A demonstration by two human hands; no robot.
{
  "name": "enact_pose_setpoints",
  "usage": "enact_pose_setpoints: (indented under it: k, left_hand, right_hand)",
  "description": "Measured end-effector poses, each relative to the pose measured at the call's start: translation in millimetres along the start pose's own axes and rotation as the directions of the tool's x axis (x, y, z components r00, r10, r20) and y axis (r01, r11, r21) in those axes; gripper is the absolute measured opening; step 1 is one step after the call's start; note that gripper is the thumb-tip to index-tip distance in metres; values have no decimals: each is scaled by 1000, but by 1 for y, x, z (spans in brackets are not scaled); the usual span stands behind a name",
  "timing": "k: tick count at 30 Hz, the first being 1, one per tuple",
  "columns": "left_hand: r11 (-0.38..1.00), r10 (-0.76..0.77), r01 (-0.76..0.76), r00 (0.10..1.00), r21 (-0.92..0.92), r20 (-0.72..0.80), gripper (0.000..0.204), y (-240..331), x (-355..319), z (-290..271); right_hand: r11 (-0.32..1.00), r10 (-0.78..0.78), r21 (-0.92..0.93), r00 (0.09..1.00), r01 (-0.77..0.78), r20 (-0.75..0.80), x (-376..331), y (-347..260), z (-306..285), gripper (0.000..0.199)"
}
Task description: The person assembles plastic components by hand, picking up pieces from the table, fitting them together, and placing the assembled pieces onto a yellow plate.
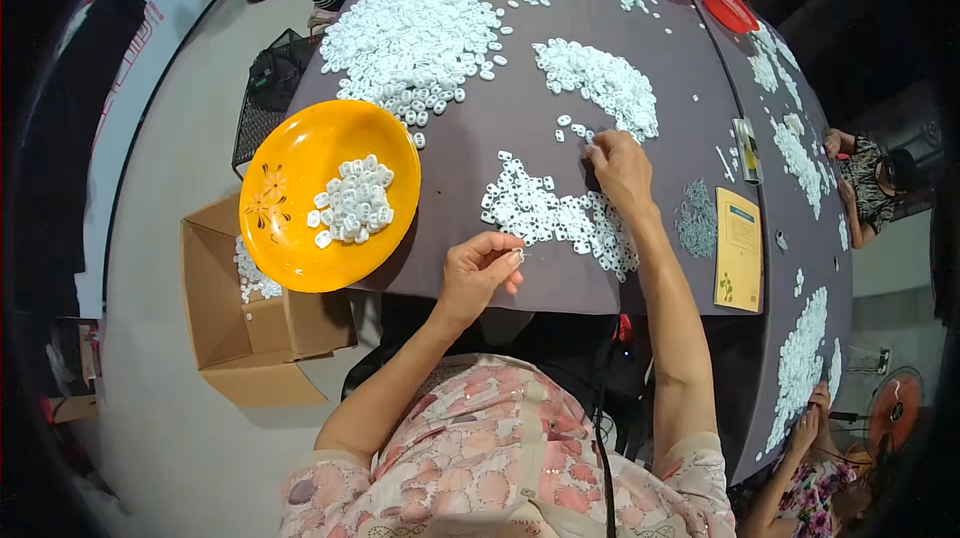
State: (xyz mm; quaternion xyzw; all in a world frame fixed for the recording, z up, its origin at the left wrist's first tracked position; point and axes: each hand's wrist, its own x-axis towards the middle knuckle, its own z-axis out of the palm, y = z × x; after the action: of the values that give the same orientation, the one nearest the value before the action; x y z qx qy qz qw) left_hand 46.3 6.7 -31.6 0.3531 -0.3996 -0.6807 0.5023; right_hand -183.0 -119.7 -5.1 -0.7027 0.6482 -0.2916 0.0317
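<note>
Near the table's front edge, my left hand is closed in a pinch around a small white plastic piece. My right hand reaches farther out, its fingers curled and its fingertips at a small white oval plastic piece with two holes. A few similar pieces lie loose just left of those fingertips. Between my hands spreads a patch of small squarish white plastic pieces, partly covered by my right forearm. Beyond my right hand is a curved heap of white oval pieces.
A yellow bowl of white pieces sits left, above an open cardboard box. A large white heap lies far left. Small grey metal parts and a yellow booklet are right. Other people work around the table.
</note>
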Motion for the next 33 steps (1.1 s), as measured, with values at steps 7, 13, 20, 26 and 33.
enact_pose_setpoints:
  k: [7, 13, 20, 26, 33]
  left_hand:
    - [1000, -19, 19, 1000, -1, 11, 11, 2, -4, 2]
    - [1000, -2, 3, 998, 11, -57, 11, 3, -5, 4]
    - [998, 57, -59, 997, -29, -57, 13, -2, 0, 4]
    - [995, 77, -81, 994, -58, -76, 15, -7, -2, 4]
    - [996, 76, -78, 994, -33, -78, 15, -6, -3, 6]
  right_hand:
    - [988, -81, -129, 997, 79, -11, 3, 4, 10, 12]
    - [832, 131, 522, 980, -190, 148, -29, -39, -15, 9]
    - [305, 109, 844, 896, -442, 430, -108, -66, -24, 7]
    - [224, 104, 859, 887, -461, 449, -132, -66, -18, 13]
    - [251, 68, 872, 906, -421, 418, -138, -66, -14, 15]
